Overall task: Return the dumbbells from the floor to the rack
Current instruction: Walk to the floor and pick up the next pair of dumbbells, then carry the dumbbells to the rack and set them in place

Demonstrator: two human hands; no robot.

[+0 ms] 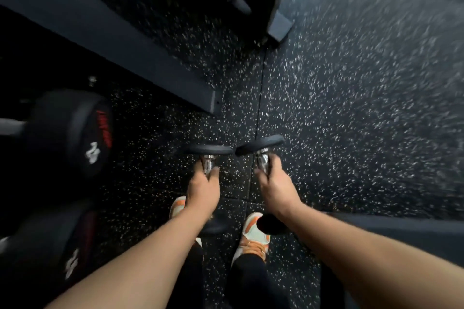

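The speckled rubber floor (351, 108) filled most of what I could see, dark and dimly lit, its tile seams running between the person's feet. To the left stood the rack (105, 32), its long dark rail slanting overhead, with two big stored dumbbells (72, 133) marked 24 sitting below it. The person stood over orange-and-white shoes (253, 231), arms hanging straight down. The left hand (203, 190) was wrapped tight round the chrome handle of the left dumbbell (208, 150), the right hand (276, 188) likewise round the right dumbbell (261, 144); both weights hung off the floor, their front heads almost touching. I judged they might knock together, or a slipping grip might drop one onto the toes directly beneath.
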